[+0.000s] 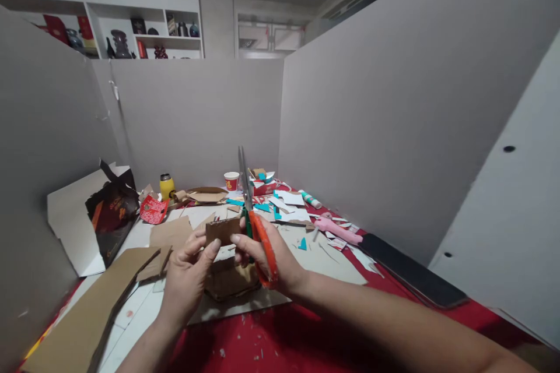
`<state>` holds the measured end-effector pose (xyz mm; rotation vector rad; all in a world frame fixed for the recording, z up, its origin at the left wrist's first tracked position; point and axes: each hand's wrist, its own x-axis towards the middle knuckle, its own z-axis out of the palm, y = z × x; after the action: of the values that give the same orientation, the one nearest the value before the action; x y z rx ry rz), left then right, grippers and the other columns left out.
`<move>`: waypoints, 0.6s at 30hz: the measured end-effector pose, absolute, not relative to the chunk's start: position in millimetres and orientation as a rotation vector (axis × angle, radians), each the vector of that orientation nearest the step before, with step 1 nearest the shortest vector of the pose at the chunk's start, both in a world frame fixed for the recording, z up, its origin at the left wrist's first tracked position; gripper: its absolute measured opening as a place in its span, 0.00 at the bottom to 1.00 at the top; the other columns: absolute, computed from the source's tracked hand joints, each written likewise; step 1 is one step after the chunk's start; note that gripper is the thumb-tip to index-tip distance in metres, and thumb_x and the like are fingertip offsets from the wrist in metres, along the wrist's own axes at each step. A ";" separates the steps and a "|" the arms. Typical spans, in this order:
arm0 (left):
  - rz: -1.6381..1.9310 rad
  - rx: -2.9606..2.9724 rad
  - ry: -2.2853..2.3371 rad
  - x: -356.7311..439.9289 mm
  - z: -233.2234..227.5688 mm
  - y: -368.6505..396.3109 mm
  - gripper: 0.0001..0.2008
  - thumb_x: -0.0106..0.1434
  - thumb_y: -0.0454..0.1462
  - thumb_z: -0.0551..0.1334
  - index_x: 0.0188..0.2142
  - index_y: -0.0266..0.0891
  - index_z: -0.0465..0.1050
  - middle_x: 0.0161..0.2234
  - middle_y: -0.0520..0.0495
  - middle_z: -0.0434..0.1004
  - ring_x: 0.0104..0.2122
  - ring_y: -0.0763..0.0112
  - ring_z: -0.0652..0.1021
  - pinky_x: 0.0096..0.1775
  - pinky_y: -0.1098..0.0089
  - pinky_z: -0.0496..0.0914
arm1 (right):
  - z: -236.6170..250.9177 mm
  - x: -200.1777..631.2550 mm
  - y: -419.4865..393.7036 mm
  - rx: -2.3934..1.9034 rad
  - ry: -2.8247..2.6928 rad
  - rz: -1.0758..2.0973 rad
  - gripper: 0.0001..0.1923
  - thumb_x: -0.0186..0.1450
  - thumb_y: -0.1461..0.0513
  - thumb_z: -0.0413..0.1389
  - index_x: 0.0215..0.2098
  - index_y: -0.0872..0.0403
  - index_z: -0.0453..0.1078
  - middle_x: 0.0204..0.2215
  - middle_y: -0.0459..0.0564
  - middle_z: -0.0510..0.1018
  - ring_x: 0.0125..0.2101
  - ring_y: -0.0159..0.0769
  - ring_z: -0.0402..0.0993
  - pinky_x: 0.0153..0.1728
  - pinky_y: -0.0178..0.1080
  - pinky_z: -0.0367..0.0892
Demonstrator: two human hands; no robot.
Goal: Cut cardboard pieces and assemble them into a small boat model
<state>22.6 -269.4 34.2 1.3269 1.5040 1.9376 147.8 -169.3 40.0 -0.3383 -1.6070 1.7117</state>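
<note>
2 hands meet over the near middle of the desk (306, 326), its red cover littered with scraps, and we work between grey partition boards (394, 128) on 3 sides. Going by size, a long strip of brown cardboard (83, 315) runs along the near left edge; behind it a white box with a dark printed flap (109, 213) stands open at the left edge. A black slab (411, 274), perhaps a phone, lies along the right edge, a pink tool (339, 231) just beyond it.

Our left hand (188, 277) pinches a small brown cardboard piece (222, 230) by its left end, fingers closed on it. Our right hand (262, 256) is wrapped around orange-handled scissors (258, 227), blades together and pointing up beside the piece's right end, while the thumb steadies the card. Below both sits a small cardboard box (231, 280) on a pale sheet.

We judge the piece is being lined up for a cut, not yet being cut: the blades would need to open and tip down onto its edge, clear of our left fingertips.

Toward the far edge stand a yellow bottle (167, 186), a paper cup (231, 180) and a glue tube (310, 199) among teal and white offcuts (284, 207); none of these crowd the hands.
</note>
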 end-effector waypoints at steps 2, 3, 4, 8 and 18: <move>1.960 1.384 1.589 23.3 34.1 -270.2 0.09 0.57 0.43 0.67 0.35 0.43 0.83 0.38 0.46 0.79 0.41 0.64 0.76 0.43 0.71 0.70 | 38.0 145.6 -168.0 -0.335 -1.568 1.703 0.22 0.54 0.56 0.66 0.36 0.51 0.58 0.23 0.38 0.68 0.21 0.30 0.72 0.22 0.32 0.66; 1.974 1.381 1.664 23.1 33.9 -271.0 0.09 0.56 0.43 0.68 0.35 0.43 0.83 0.36 0.47 0.78 0.37 0.66 0.76 0.39 0.72 0.70 | 37.4 145.3 -166.9 -0.330 -1.553 1.680 0.22 0.54 0.56 0.66 0.36 0.51 0.58 0.25 0.38 0.68 0.22 0.31 0.73 0.22 0.33 0.66; 1.984 1.353 1.741 22.8 33.7 -272.0 0.10 0.55 0.43 0.68 0.36 0.43 0.82 0.32 0.48 0.78 0.33 0.68 0.75 0.35 0.73 0.70 | 36.8 145.2 -165.8 -0.324 -1.545 1.650 0.21 0.54 0.55 0.66 0.36 0.51 0.58 0.26 0.38 0.68 0.23 0.31 0.74 0.22 0.33 0.67; 1.894 1.149 1.695 22.2 32.8 -274.2 0.18 0.54 0.47 0.69 0.41 0.41 0.81 0.20 0.53 0.74 0.21 0.72 0.71 0.25 0.74 0.66 | 33.4 144.9 -163.1 -0.301 -1.537 1.604 0.20 0.55 0.55 0.65 0.36 0.51 0.59 0.27 0.39 0.68 0.24 0.32 0.75 0.23 0.33 0.68; 1.848 0.954 1.398 25.7 29.5 -268.1 0.14 0.52 0.45 0.71 0.34 0.38 0.81 0.24 0.48 0.81 0.24 0.71 0.78 0.31 0.73 0.73 | 27.9 143.6 -169.9 -0.285 -1.397 1.757 0.22 0.54 0.55 0.67 0.36 0.51 0.60 0.27 0.40 0.69 0.23 0.30 0.73 0.24 0.34 0.69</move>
<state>25.7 -268.1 29.5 0.9535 1.3981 1.8479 143.6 -169.9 27.9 -0.2854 -1.3973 1.7568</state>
